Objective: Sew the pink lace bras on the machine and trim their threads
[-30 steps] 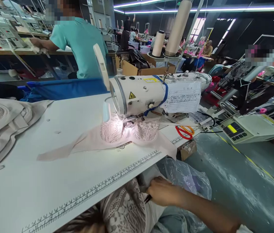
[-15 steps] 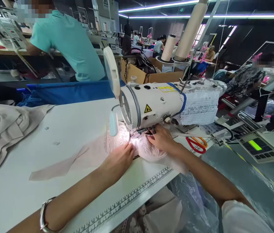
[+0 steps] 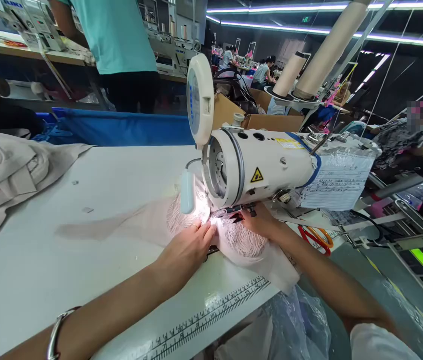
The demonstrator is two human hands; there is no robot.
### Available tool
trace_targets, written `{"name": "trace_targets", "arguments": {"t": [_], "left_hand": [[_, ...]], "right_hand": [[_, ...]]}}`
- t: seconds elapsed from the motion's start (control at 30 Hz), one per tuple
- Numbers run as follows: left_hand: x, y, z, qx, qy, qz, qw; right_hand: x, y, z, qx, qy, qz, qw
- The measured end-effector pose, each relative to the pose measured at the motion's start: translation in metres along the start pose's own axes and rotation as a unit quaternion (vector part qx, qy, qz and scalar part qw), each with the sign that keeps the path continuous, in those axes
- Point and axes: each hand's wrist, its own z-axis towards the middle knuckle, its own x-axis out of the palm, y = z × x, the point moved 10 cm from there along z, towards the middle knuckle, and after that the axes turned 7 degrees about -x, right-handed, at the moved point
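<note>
A pale pink lace bra piece [image 3: 241, 242] lies under the head of a white sewing machine [image 3: 260, 167], lit by the machine's lamp. My left hand [image 3: 189, 247] rests flat on the lace just left of the needle, fingers spread. Behind the needle area my right hand [image 3: 258, 222] grips a small dark tool, apparently thread snips, against the fabric under the machine head. A long pink strap of the piece [image 3: 102, 227] trails left across the white table [image 3: 84, 280].
A heap of beige garments [image 3: 5, 175] lies at the table's left end. Red and orange scissors [image 3: 314, 237] lie right of the machine, beside a control panel [image 3: 421, 257]. Thread cones [image 3: 290, 75] stand behind. A person in a teal shirt [image 3: 121, 35] stands beyond the table.
One second ago my right hand was in my lap with the dark tool and the left was out of view. Both hands came up onto the lace at the needle; the view has moved closer.
</note>
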Motion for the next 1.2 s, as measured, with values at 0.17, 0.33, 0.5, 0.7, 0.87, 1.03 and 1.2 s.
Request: {"name": "trace_targets", "arguments": {"t": [0.17,0.33,0.5,0.7,0.87,1.03,1.2], "left_hand": [[-0.004,0.009,0.000,-0.028,-0.035,-0.005,0.999],[-0.004,0.021,-0.005,-0.038,-0.087,-0.038,0.995],[-0.008,0.032,-0.005,-0.036,-0.100,-0.077,0.991],[-0.010,0.041,0.000,-0.037,-0.087,-0.101,0.990],[-0.010,0.038,-0.002,-0.030,-0.094,-0.092,0.991],[-0.011,0.035,-0.003,-0.026,-0.104,-0.083,0.991],[-0.011,0.035,-0.005,-0.028,-0.109,-0.085,0.990]], "right_hand": [[0.003,0.028,-0.010,-0.108,0.044,0.006,0.993],[-0.003,0.037,-0.009,-0.105,0.045,0.014,0.993],[0.002,0.039,-0.006,-0.106,0.064,0.043,0.991],[0.011,0.036,-0.006,-0.106,0.058,0.065,0.991],[0.003,0.042,-0.006,-0.114,0.045,0.004,0.992],[-0.003,0.045,-0.007,-0.122,0.019,-0.011,0.992],[0.005,0.041,-0.009,-0.119,-0.009,-0.009,0.993]]}}
